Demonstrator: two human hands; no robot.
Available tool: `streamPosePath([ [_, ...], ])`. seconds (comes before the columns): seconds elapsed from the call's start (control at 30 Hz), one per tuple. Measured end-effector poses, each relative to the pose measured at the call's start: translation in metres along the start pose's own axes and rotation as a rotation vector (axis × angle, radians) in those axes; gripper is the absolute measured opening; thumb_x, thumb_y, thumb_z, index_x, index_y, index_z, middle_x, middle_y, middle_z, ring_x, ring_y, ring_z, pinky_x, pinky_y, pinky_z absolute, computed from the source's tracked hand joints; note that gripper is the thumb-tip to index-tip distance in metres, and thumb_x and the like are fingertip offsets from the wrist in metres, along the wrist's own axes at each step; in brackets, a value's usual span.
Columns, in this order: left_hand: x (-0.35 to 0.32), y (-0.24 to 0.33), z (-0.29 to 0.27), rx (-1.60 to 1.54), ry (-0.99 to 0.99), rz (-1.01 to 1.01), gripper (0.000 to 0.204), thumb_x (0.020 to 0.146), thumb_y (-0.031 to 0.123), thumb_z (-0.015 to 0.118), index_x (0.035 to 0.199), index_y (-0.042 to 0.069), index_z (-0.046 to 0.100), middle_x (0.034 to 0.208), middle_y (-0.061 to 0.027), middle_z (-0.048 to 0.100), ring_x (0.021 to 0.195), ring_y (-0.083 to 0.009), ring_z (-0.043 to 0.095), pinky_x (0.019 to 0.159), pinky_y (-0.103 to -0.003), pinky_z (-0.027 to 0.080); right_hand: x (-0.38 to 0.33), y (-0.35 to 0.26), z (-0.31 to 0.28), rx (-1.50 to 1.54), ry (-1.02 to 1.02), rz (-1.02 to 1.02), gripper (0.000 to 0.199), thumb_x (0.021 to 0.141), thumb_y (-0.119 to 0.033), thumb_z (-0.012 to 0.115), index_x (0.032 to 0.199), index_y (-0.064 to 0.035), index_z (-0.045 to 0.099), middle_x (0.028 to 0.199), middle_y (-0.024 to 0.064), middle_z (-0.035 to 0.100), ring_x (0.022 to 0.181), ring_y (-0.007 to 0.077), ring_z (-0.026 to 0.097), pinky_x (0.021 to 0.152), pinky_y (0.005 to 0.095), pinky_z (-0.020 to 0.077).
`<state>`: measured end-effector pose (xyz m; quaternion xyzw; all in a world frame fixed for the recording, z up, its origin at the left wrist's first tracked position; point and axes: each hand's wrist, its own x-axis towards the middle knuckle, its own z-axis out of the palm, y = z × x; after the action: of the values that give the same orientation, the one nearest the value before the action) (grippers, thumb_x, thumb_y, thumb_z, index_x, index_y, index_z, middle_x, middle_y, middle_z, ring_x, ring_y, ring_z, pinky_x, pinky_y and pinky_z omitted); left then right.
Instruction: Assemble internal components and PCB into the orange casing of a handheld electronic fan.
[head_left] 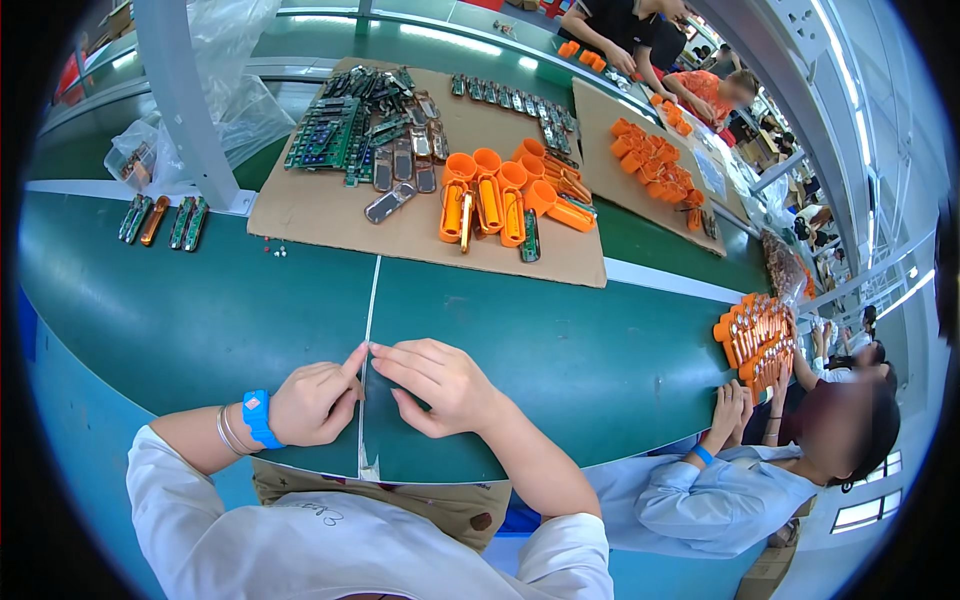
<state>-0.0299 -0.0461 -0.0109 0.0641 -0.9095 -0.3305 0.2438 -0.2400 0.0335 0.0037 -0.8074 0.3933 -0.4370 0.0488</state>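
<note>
On the cardboard sheet (pixel 330 215): orange cups (pixel 511 176), several holding orange parts (pixel 489 203). Nearside of it, my left hand (pixel 318 402) and right hand (pixel 440 385) meet at the fingertips over the pale strip (pixel 374 300); any pinch, I cannot tell.

The green tabletop (pixel 560 340) looks smooth with a faint gloss, the cardboard sheet (pixel 310 215) matt and papery, the orange holders (pixel 461 165) smooth, shiny plastic, the clear bag (pixel 245 118) thin, wrinkled, glossy plastic, the sleeve (pixel 568 552) soft white cloth, the wristband (pixel 261 420) smooth blue plastic and the bracelets (pixel 227 430) polished metal.
</note>
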Motion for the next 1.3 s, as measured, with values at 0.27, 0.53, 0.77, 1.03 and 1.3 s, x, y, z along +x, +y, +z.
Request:
streamPosePath([
  [0.27, -0.0005, -0.0001, -0.0002, -0.005, -0.002, -0.019, 0.067, 0.075, -0.007, 0.053, 0.137, -0.011, 0.028, 0.076, -0.0103, 0.061, 0.068, -0.0267, 0.061, 0.065, -0.036, 0.050, -0.0005, -0.0012, -0.0001, 0.030, -0.017, -0.006, 0.039, 0.064, 0.002, 0.063, 0.103, 0.0054, 0.059, 0.109, 0.0182, 0.062, 0.088, 0.0294, 0.062, 0.076, 0.0357, 0.0515],
  [0.53, -0.0007, -0.0009, 0.0002, -0.008, -0.004, -0.011, 0.067, 0.075, -0.007, 0.052, 0.137, -0.010, 0.028, 0.076, -0.0103, 0.061, 0.068, -0.0268, 0.061, 0.065, -0.036, 0.050, 0.0000, -0.0013, -0.0007, 0.034, -0.015, 0.004, 0.040, 0.065, 0.001, 0.062, 0.104, 0.0053, 0.059, 0.108, 0.0181, 0.062, 0.088, 0.0292, 0.062, 0.076, 0.0358, 0.0515],
  [0.77, -0.0009, -0.0006, 0.0005, 0.001, -0.005, 0.004, 0.065, 0.075, -0.008, 0.052, 0.136, -0.011, 0.029, 0.076, -0.0107, 0.061, 0.067, -0.0271, 0.061, 0.064, -0.036, 0.050, 0.0008, -0.0011, -0.0019, 0.035, -0.013, 0.011, 0.039, 0.065, 0.001, 0.062, 0.104, 0.0058, 0.059, 0.107, 0.0180, 0.062, 0.086, 0.0293, 0.062, 0.075, 0.0357, 0.0511],
  [1.03, -0.0016, -0.0006, 0.0020, 0.016, 0.001, 0.016, 0.065, 0.075, -0.008, 0.053, 0.135, -0.012, 0.030, 0.075, -0.0105, 0.061, 0.066, -0.0270, 0.061, 0.063, -0.036, 0.050, 0.0014, -0.0017, -0.0024, 0.040, -0.010, 0.014, 0.039, 0.065, 0.001, 0.062, 0.104, 0.0058, 0.059, 0.106, 0.0178, 0.062, 0.085, 0.0295, 0.061, 0.074, 0.0354, 0.0509],
  [1.3, -0.0005, -0.0001, 0.0037, 0.007, -0.010, 0.009, 0.065, 0.075, -0.008, 0.052, 0.136, -0.010, 0.031, 0.075, -0.0109, 0.061, 0.066, -0.0274, 0.061, 0.064, -0.036, 0.050, 0.0013, -0.0035, -0.0029, 0.036, -0.016, 0.023, 0.038, 0.065, 0.001, 0.063, 0.102, 0.0050, 0.059, 0.097, 0.0157, 0.062, 0.083, 0.0288, 0.060, 0.073, 0.0354, 0.0507],
])
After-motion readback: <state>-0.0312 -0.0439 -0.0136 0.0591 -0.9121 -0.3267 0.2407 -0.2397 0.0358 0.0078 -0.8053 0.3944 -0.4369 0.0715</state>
